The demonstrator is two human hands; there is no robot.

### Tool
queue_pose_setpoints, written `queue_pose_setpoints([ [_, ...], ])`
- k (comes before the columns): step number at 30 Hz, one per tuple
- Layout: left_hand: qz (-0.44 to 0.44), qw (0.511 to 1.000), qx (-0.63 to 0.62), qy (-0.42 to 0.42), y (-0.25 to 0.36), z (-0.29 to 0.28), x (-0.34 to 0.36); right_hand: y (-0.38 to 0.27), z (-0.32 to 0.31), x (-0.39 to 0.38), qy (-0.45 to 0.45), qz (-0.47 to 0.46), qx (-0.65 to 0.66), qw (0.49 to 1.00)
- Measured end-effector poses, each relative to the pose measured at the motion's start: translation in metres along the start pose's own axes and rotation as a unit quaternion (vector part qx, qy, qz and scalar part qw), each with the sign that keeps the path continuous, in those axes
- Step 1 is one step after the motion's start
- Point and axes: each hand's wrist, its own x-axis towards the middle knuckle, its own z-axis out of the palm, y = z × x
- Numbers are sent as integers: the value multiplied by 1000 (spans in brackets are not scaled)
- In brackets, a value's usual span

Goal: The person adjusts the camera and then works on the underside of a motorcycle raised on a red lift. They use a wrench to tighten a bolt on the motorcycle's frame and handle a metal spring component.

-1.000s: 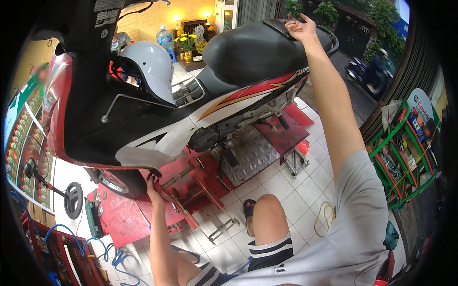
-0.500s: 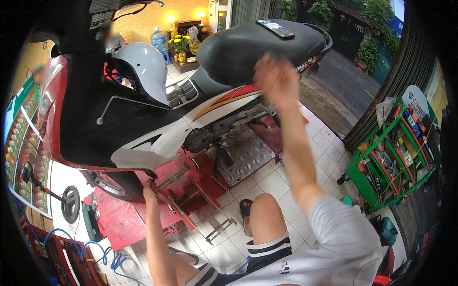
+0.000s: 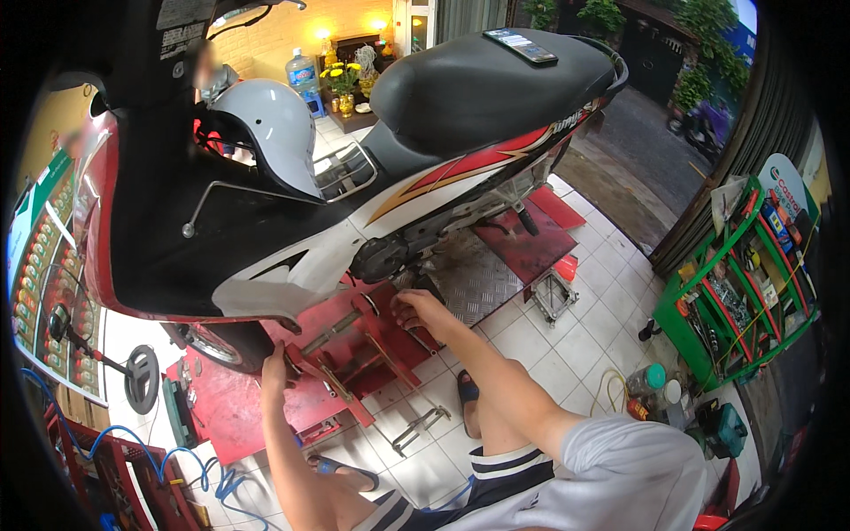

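Observation:
A red and white motorbike with a black seat (image 3: 487,84) stands over a red lift platform (image 3: 226,411). Below its front fairing is a red metal stand (image 3: 392,352) with a round crossbar. My left hand (image 3: 275,367) is closed on the stand's left end, beside the front wheel (image 3: 223,345); the fingertips are partly hidden. At the stand's right end, below the engine (image 3: 379,258), my right hand (image 3: 420,311) reaches in with its fingers loosely bent and apart. Nothing shows in it.
A phone (image 3: 521,46) lies on the seat, and a pale helmet (image 3: 274,128) sits ahead of it. At right stands a green tool cart (image 3: 699,354) near several jars. A metal clamp-like tool (image 3: 420,431) and blue hose (image 3: 115,432) lie on the floor.
My right hand has dropped from beside the seat to the right end of the red stand. My left hand has shifted slightly down. The view has moved a little.

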Motion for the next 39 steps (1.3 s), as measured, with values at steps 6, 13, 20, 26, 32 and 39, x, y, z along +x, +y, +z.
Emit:
queue_pose_setpoints([
  [6,4,997,-45,-59,4,-7,-21,9,31,4,27,-26,-133,990],
  [13,30,989,-86,-117,1,-22,-31,10,31,12,13,-56,-148,987],
  [20,48,989,-80,-113,0,-19,-31,13,24,20,-1,-73,-140,988],
  [26,70,987,-72,-126,-1,-19,-29,13,29,22,2,-93,-141,986],
  [32,99,985,-69,-119,-8,-20,-26,13,30,23,-8,-97,-154,983],
  [39,107,981,-71,-147,-8,-22,-22,19,25,26,-12,-115,-154,981],
])
